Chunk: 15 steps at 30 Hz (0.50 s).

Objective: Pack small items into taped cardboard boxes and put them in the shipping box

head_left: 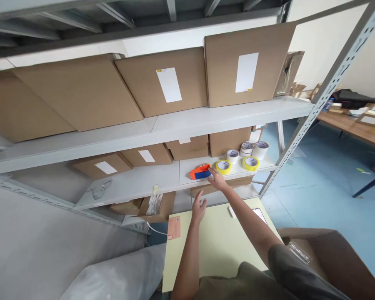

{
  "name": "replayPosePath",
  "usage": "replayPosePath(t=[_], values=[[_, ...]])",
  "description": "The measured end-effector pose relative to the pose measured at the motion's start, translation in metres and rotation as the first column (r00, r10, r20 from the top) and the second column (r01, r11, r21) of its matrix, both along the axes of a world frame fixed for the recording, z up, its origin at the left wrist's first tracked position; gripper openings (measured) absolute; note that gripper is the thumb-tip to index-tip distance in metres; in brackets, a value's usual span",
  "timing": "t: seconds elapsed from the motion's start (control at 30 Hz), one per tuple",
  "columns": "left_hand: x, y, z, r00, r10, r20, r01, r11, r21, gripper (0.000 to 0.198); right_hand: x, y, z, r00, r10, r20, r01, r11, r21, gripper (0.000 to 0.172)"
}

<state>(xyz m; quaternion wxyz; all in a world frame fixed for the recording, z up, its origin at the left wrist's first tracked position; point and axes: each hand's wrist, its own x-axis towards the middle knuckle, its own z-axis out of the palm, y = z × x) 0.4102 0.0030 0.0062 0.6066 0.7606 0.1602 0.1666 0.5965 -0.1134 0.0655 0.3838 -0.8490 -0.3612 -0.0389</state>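
Note:
An orange and blue tape dispenser [200,172] is at the front of the middle shelf. At its right end is my right hand [218,180], thumb and fingers closed about that end. My left hand [199,207] hovers lower down, over the far edge of the pale yellow tabletop [220,246], fingers apart and nothing in them. Just right of the dispenser lie two yellow tape rolls, one nearer [223,167] and one farther right [250,163]. Several white tape rolls [233,156] stand behind them.
Large cardboard boxes [162,87] line the upper shelf; smaller ones [146,155] sit on the middle shelf. Safety glasses [100,189] lie at left. A perforated metal post [318,100] bounds the right side. An open carton [334,258] stands at lower right.

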Motion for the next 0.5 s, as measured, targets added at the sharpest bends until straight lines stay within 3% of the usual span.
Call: replayPosePath(t=[0.1, 0.27, 0.37, 0.5], values=[[-0.003, 0.001, 0.006, 0.999, 0.037, -0.002, -0.037, 0.999, -0.007, 0.053, 0.015, 0.022, 0.018, 0.998, 0.039, 0.049, -0.026, 0.970, -0.240, 0.056], [-0.016, 0.005, 0.006, 0.998, 0.068, 0.013, -0.067, 0.997, -0.024, 0.052, 0.008, 0.034, 0.033, 0.992, 0.044, 0.119, 0.027, 0.839, -0.543, 0.033], [-0.027, 0.011, 0.006, 0.997, 0.075, 0.026, -0.074, 0.997, -0.025, 0.049, -0.009, 0.026, 0.036, 0.987, 0.050, 0.152, 0.050, 0.805, -0.591, 0.026], [-0.048, 0.023, 0.006, 0.997, 0.074, 0.038, -0.074, 0.997, -0.016, 0.044, -0.047, -0.002, 0.023, 0.981, 0.006, 0.194, 0.090, 0.872, -0.482, 0.031]])
